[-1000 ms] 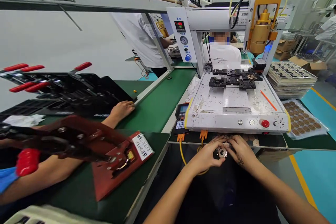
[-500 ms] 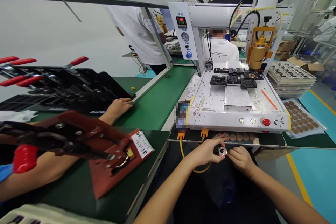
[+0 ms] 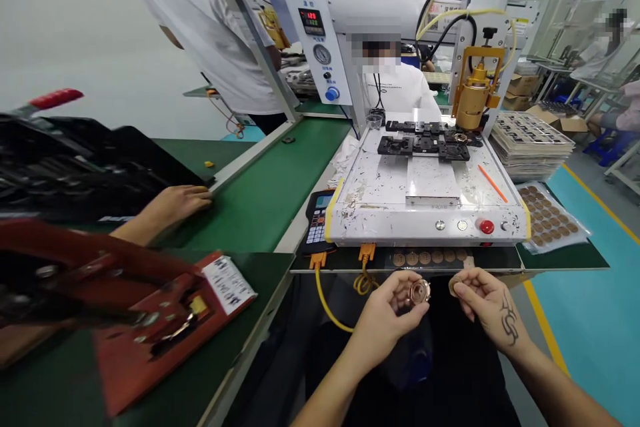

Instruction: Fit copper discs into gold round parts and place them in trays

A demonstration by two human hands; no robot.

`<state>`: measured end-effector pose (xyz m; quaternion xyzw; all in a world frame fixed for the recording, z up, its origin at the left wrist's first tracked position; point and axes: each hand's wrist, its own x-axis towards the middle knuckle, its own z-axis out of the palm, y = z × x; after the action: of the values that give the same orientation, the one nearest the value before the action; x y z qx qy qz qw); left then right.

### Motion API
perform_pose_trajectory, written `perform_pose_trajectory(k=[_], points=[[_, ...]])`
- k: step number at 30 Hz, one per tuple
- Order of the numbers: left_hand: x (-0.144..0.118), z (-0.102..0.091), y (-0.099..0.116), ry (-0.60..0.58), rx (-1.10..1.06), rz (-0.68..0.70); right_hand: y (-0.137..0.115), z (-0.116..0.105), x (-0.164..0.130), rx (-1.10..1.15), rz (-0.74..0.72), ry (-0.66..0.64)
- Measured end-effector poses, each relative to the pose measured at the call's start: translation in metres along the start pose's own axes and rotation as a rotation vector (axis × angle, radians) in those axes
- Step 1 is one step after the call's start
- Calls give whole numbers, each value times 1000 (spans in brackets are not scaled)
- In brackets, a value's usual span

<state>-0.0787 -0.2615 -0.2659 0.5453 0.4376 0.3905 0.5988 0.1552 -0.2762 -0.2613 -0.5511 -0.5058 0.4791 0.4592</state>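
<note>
Copper-toned, a round part (image 3: 420, 291) is pinched in the left hand (image 3: 390, 313), just off the front edge of the bench (image 3: 560, 260); near it, the right hand (image 3: 493, 307) pinches a small brown disc (image 3: 454, 285). More discs (image 3: 425, 257) line that edge.

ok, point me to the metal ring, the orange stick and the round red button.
Metal ring (image 3: 426, 291): head view, on its rim.
Orange stick (image 3: 493, 183): head view, midway along its length.
Round red button (image 3: 487, 227): head view, middle of its cap.
</note>
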Motion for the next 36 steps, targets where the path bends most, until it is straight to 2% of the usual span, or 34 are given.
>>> perform_pose_trajectory(k=[2, 4, 7, 11, 21, 26, 36], points=[[-13, 6, 7, 42, -334, -131, -5, 7, 0, 68, 38, -37], [-23, 10, 14, 101, -512, -205, -8, 14, 1, 116, 66, -81], [-33, 12, 22, 175, -615, -265, -10, 19, 1, 165, 94, -149], [-44, 14, 28, 188, -705, -305, -12, 16, -2, 199, 124, -214], [-60, 23, 25, 164, -758, -206, -24, 5, -16, 402, 318, -303], [-64, 23, 27, 174, -755, -158, -27, 3, -19, 375, 328, -342], [-67, 23, 27, 164, -777, -192, -30, 5, -15, 224, 312, -414]])
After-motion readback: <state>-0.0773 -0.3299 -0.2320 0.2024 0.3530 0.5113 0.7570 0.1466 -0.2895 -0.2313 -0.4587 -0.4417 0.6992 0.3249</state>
